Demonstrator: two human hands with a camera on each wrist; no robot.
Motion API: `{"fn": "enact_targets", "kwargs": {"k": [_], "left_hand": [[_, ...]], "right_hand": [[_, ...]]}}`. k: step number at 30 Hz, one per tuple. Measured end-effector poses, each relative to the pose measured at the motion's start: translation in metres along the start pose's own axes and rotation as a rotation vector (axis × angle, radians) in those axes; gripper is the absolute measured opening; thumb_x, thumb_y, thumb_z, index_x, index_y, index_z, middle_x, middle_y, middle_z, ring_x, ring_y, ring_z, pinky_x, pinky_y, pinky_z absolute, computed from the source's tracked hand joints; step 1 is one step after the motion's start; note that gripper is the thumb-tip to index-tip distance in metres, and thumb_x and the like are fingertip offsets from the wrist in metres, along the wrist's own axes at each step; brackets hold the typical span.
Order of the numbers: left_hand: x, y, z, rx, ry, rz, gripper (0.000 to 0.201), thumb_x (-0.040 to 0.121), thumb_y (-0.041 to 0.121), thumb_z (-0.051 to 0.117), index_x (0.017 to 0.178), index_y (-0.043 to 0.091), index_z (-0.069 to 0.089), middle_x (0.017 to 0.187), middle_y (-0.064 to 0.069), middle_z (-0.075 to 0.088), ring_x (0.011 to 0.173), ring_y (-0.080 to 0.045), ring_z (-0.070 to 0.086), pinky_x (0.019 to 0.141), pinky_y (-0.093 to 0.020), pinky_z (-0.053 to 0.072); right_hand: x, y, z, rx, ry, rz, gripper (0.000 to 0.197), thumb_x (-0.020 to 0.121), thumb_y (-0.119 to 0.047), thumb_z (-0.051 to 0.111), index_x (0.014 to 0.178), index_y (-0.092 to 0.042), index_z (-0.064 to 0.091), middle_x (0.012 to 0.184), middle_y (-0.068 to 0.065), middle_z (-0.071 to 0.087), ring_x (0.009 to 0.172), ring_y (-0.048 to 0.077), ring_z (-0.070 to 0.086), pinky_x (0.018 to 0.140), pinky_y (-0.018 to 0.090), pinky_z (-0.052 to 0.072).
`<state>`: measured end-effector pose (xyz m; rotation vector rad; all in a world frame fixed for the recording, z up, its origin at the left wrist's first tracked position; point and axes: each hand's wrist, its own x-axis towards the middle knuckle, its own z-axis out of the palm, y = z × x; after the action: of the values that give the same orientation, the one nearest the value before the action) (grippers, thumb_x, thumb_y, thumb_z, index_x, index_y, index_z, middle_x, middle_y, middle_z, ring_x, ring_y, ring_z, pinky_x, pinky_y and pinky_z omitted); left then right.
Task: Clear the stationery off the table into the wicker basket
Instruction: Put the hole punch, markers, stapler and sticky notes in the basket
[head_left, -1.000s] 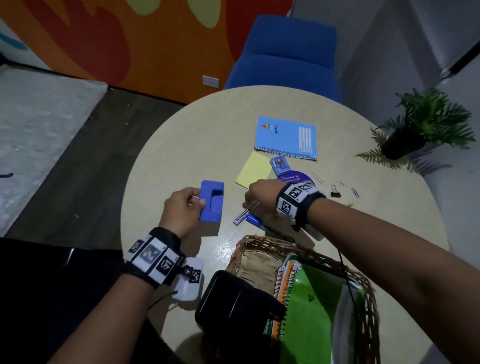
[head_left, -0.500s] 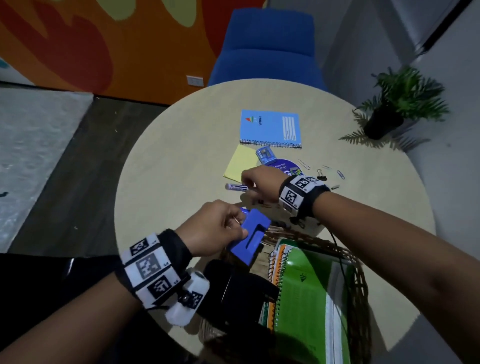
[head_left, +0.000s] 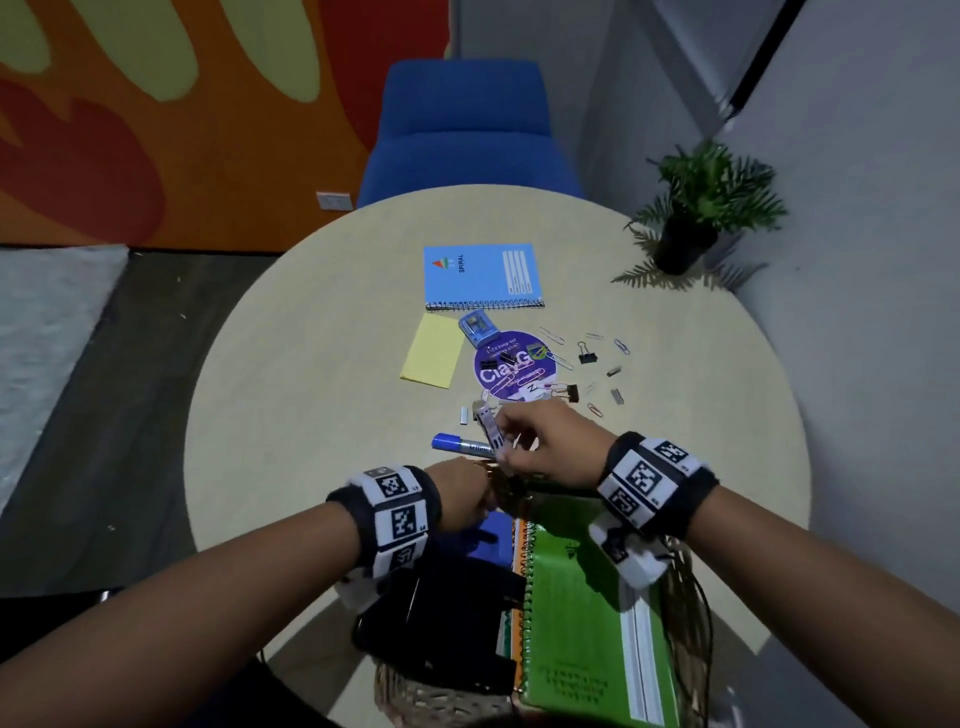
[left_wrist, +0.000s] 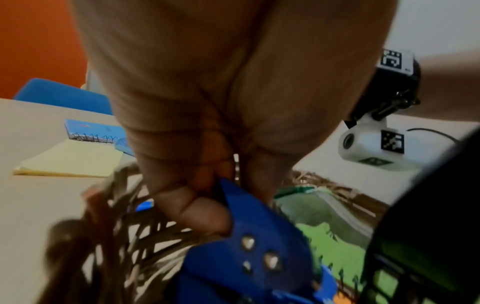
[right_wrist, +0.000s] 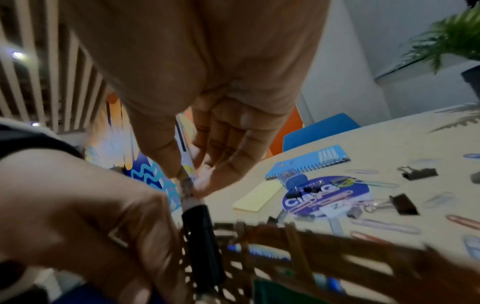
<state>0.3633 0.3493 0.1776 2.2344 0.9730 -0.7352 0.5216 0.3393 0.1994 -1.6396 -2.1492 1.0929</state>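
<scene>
From the head view, the left hand (head_left: 462, 493) reached down over the near rim of the wicker basket (head_left: 441, 701), its grip closed around a blue hole punch (head_left: 491, 535) that sat just inside the basket beside a green notebook (head_left: 587, 623) and a black object (head_left: 441, 623). The right hand (head_left: 550, 447) hovered above the basket's far rim, pinching a pen (head_left: 488, 426) between thumb and fingertips. On the round table (head_left: 311, 364) just beyond lay a blue marker (head_left: 460, 445), a yellow notepad (head_left: 432, 351), a blue spiral notebook (head_left: 480, 275), a purple round card (head_left: 511, 364), a black binder clip (head_left: 587, 353) and scattered paper clips. A potted plant (head_left: 696, 218) stood at the table's right edge.

From the left wrist, thumb and fingers curled tightly on the hole punch (left_wrist: 254, 246), which hung over the basket's woven wall (left_wrist: 103, 236).

From the right wrist, the fingers (right_wrist: 228, 156) pinched the pen (right_wrist: 187, 170) near its middle, its dark end pointing down toward the basket rim (right_wrist: 298, 246). The left hand (right_wrist: 91, 216) showed blurred in the foreground.
</scene>
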Motion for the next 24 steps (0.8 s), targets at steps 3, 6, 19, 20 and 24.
{"fn": "enact_targets", "kwargs": {"k": [3, 6, 19, 20, 24], "left_hand": [[0.005, 0.001, 0.007, 0.103, -0.019, -0.042, 0.026, 0.091, 0.024, 0.052, 0.106, 0.007, 0.063, 0.111, -0.016, 0.064, 0.105, -0.036, 0.061, 0.088, -0.041, 0.05], [0.002, 0.002, 0.01, 0.202, -0.024, -0.02, 0.035, 0.092, 0.035, 0.05, 0.114, 0.009, 0.061, 0.115, -0.014, 0.064, 0.105, -0.035, 0.06, 0.088, -0.042, 0.049], [-0.085, -0.071, -0.037, -0.329, 0.393, -0.113, 0.024, 0.09, 0.019, 0.058, 0.111, 0.017, 0.069, 0.105, 0.002, 0.073, 0.094, -0.012, 0.065, 0.084, -0.022, 0.046], [-0.088, -0.077, -0.037, -0.369, 0.418, -0.137, 0.024, 0.09, 0.02, 0.059, 0.112, 0.017, 0.068, 0.105, 0.002, 0.073, 0.094, -0.011, 0.065, 0.082, -0.021, 0.045], [-0.088, -0.084, -0.028, -0.489, 0.502, -0.181, 0.028, 0.088, 0.026, 0.062, 0.114, 0.018, 0.066, 0.104, 0.002, 0.071, 0.093, -0.01, 0.064, 0.076, -0.015, 0.04]], "right_hand": [[-0.005, 0.002, 0.013, -0.042, -0.026, 0.034, 0.006, 0.082, -0.015, 0.063, 0.088, -0.016, 0.06, 0.081, 0.005, 0.064, 0.077, 0.024, 0.061, 0.072, 0.034, 0.049], [-0.005, -0.003, 0.022, -0.123, -0.009, 0.054, 0.026, 0.085, -0.019, 0.062, 0.109, -0.009, 0.062, 0.094, 0.01, 0.069, 0.087, 0.026, 0.061, 0.074, 0.032, 0.047], [0.016, -0.03, 0.039, -0.186, -0.074, -0.025, 0.017, 0.084, -0.024, 0.065, 0.098, -0.015, 0.07, 0.092, 0.008, 0.072, 0.086, 0.024, 0.064, 0.077, 0.034, 0.052], [0.019, -0.032, 0.041, -0.204, -0.084, -0.023, 0.018, 0.084, -0.023, 0.064, 0.098, -0.013, 0.069, 0.091, 0.009, 0.072, 0.086, 0.026, 0.064, 0.077, 0.035, 0.052], [0.026, -0.038, 0.05, -0.327, -0.096, -0.039, 0.018, 0.087, -0.021, 0.057, 0.098, -0.009, 0.064, 0.092, 0.015, 0.068, 0.087, 0.034, 0.062, 0.075, 0.038, 0.051]]}}
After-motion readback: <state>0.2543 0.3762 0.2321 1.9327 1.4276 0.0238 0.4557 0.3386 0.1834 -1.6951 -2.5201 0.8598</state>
